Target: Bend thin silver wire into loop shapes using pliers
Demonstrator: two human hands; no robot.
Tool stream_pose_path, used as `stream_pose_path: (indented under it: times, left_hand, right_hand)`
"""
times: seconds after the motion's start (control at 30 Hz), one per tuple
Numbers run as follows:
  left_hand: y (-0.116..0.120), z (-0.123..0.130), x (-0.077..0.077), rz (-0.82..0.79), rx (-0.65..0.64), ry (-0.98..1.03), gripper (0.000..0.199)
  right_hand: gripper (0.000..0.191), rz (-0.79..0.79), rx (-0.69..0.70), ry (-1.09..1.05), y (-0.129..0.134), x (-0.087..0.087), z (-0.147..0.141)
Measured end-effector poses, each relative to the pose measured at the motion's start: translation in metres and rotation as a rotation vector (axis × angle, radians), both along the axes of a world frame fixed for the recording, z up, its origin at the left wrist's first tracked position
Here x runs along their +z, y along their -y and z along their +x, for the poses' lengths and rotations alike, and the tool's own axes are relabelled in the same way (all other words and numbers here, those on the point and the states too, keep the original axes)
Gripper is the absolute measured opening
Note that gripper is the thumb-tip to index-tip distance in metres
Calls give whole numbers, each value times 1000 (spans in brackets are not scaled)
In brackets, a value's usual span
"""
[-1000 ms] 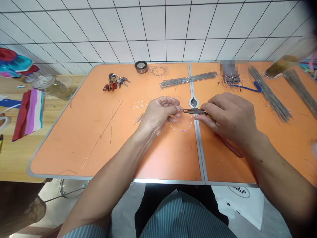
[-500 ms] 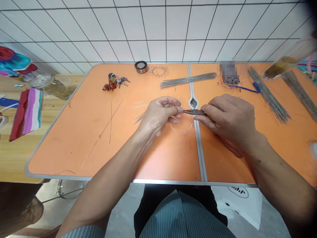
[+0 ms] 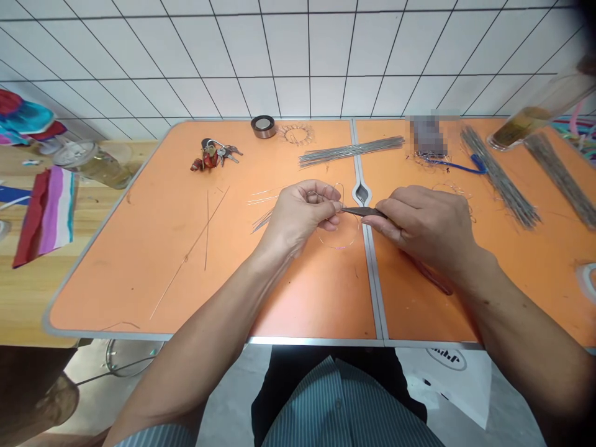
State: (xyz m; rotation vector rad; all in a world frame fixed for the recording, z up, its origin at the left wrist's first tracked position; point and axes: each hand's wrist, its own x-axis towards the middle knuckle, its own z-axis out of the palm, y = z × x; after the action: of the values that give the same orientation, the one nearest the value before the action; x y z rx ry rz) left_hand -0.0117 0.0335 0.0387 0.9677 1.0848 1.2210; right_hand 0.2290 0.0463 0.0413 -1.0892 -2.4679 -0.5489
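Observation:
My left hand point(image 3: 305, 214) pinches a thin wire loop point(image 3: 339, 247) between thumb and fingertips. The loop hangs below the hand over the orange table, with a small pinkish stretch at its bottom. Wrapped round long-nose pliers point(image 3: 365, 212), my right hand point(image 3: 421, 220) holds their dark jaws level, pointing left. The jaw tips meet the wire at my left fingertips. One reddish plier handle point(image 3: 431, 276) shows below the right hand. Loose straight wires point(image 3: 263, 220) lie beside and partly behind my left hand.
A wire bundle point(image 3: 351, 151) lies across the table seam, with another bundle point(image 3: 503, 180) at right. Keys point(image 3: 216, 154), a tape roll point(image 3: 263, 126) and a wire ring point(image 3: 297, 135) are at the back. A glass of yellowish liquid point(image 3: 519, 127) stands at far right.
The plier jaws have turned slightly and look narrower, still at the left fingertips. Both hands stay nearly in place. The whole view has shifted a little.

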Motion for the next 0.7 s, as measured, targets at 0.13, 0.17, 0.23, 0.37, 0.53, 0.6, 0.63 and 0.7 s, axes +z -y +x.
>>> stream_pose_path:
  times: [0.13,0.17,0.23,0.37,0.53,0.6,0.63,0.7]
  left_hand:
    - [0,0,0,46,6,-25,13]
    - [1,0,0,54,7,-36,13]
    - [1,1,1,69,10,-60,12]
    - [2,2,2,100,16,-83,11]
    - [3,3,3,117,18,-103,10]
    - [4,3,2,122,16,-107,10]
    - [4,3,2,124,14,-107,9]
    - [4,3,1,128,13,-107,9]
  right_hand:
    - [57,-64,-38,-34,2,0,-3]
    - [57,-83,-45,-39,2,0,-3]
    - [56,-121,-53,-46,2,0,-4]
    - [53,-203,-63,-72,3,2,-4]
    - [50,-319,-74,-113,3,5,-4]
    - [49,-365,-75,-125,2,6,-4]
    - [49,-388,-77,-132,2,7,-5]
    - [49,-436,-81,-151,2,9,-5]
